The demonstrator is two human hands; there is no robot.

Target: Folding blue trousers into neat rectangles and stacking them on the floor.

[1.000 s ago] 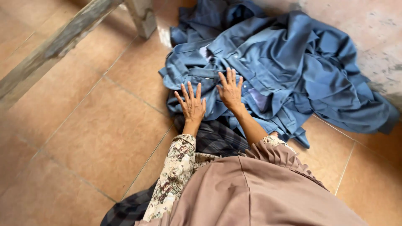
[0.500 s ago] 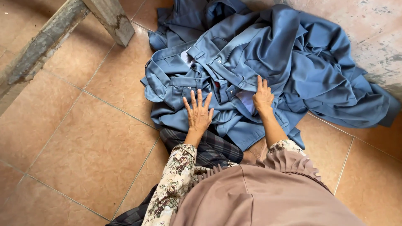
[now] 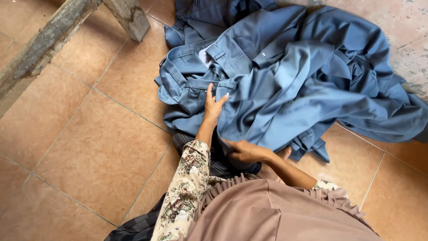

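Heaped on the tiled floor: a pile of blue-grey garments, crumpled and overlapping, filling the upper right of the view. Uppermost at the pile's left side, a pair of trousers with waistband and belt loops turned up. Resting on that waistband, just below a belt loop: the left hand, fingers loosely spread and slightly curled, thumb apart, pressing on the cloth rather than gripping it. Lower, at the pile's near edge: the right hand, fingers pinched narrow on a fold of the same blue-grey cloth, fingertips partly tucked beneath the hem, so hard to tell how much is gripped. Floral-print sleeves on both forearms, the left plainly seen, the right only at the cuff. Filling the lower middle of the view: a taupe pleated cloth, hiding whatever lies below it. Between the forearms and under the pile's near edge: a dark checked fabric, also trailing out at the lower left. At the upper left, well apart from the pile: a weathered wooden post standing on the tiles, joined to a slanting wooden beam. Upper right corner: rough pale concrete touching the pile's far edge. No containers anywhere in view.
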